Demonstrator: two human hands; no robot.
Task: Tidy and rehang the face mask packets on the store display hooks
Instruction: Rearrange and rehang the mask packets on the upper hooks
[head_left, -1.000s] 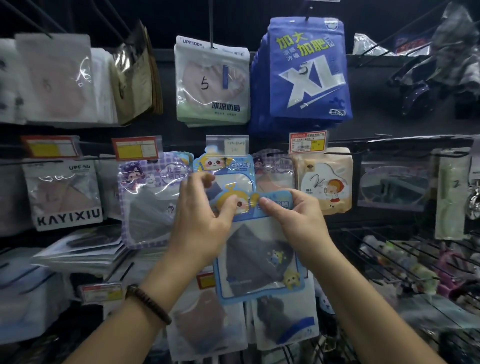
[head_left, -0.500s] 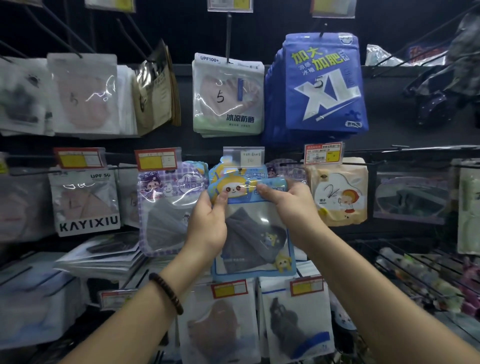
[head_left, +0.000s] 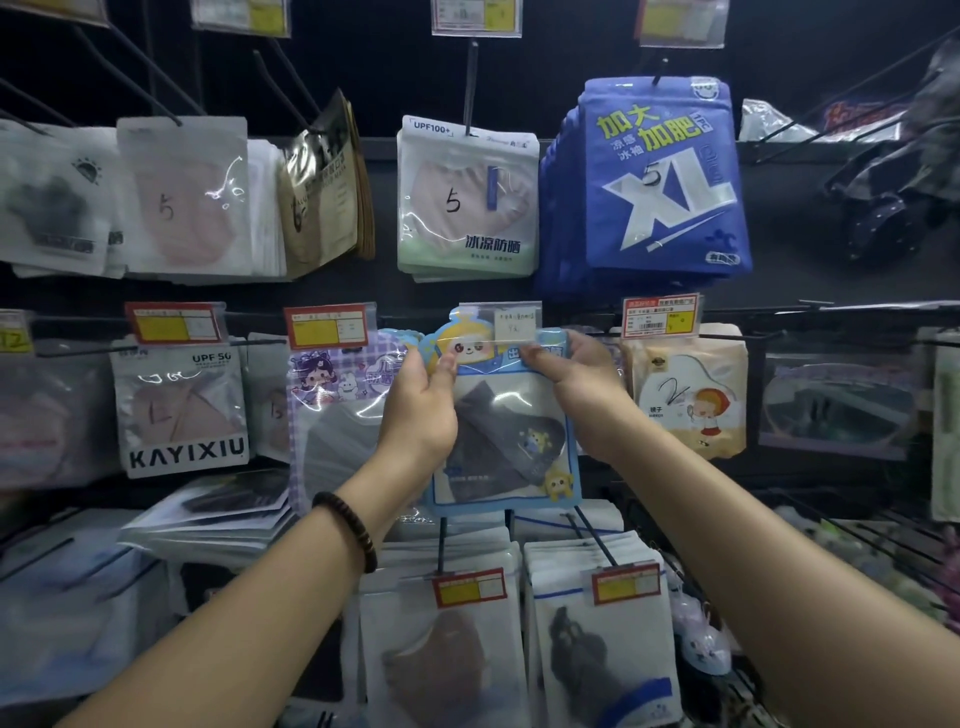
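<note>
A light-blue cartoon mask packet (head_left: 511, 441) with a dark grey mask inside hangs level with the middle row of hooks. My left hand (head_left: 422, 410) pinches its upper left corner, and my right hand (head_left: 582, 395) pinches its upper right corner. The packet's top sits just under a clear price tag holder (head_left: 501, 323) at the end of the hook. Whether the packet's hole is on the hook is hidden behind the tag. A purple checked packet (head_left: 340, 405) hangs directly to its left.
A beige cartoon packet (head_left: 685, 389) hangs to the right, a KAYIXIU packet (head_left: 182, 410) further left. Above hang a UPF100+ packet (head_left: 467, 197) and blue XL packets (head_left: 660, 176). White packets (head_left: 441, 644) fill the hooks below. A wire basket (head_left: 883, 551) sits at the lower right.
Both hands have lifted the blue packet from below the row up to the hook's tag. My grip has shifted to the packet's top corners.
</note>
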